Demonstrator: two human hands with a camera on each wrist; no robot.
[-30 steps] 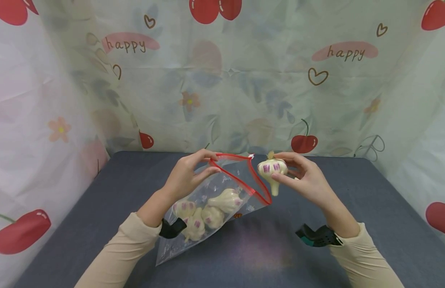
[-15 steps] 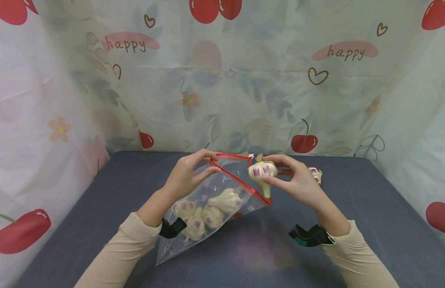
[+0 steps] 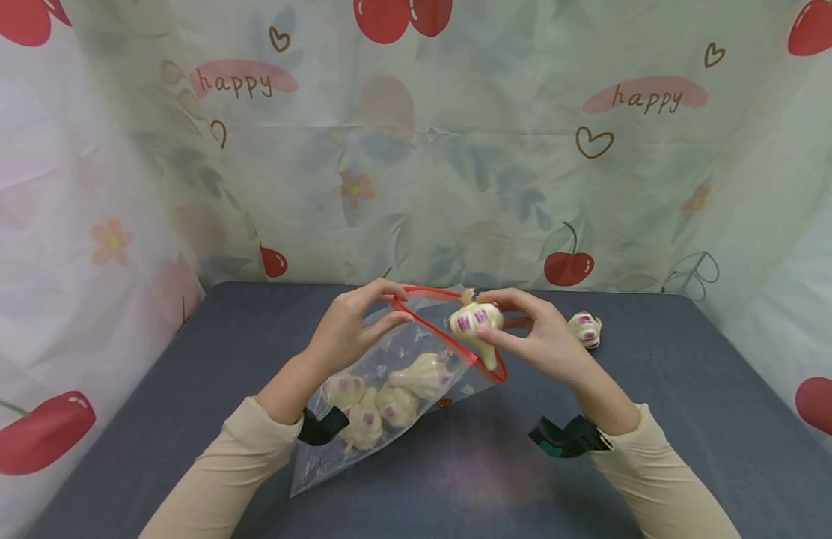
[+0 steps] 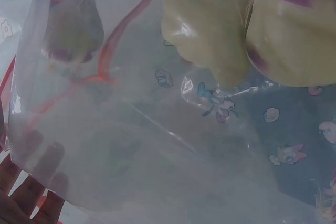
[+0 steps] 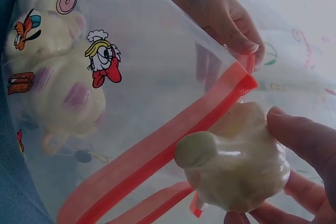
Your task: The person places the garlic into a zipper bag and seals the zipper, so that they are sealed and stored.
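Currently the right hand (image 3: 533, 333) is pinching a garlic bulb (image 3: 475, 322) between its thumb and fingers, holding it stem-down at the open mouth of a clear zip-top bag (image 3: 372, 363). The left hand (image 3: 355, 322) is pinching the bag's red-edged rim. Inside, four more bulbs (image 3: 399, 406) are lying together, nearer the left edge of the table (image 3: 658, 389) than its right. A loose bulb (image 3: 584, 330) is resting near the far edge, toward the right corner; a cherry-printed curtain (image 3: 429, 180) is hanging behind.

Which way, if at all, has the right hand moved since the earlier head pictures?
Yes: the right hand has moved left in the head view, judged against the printed cherry behind it.
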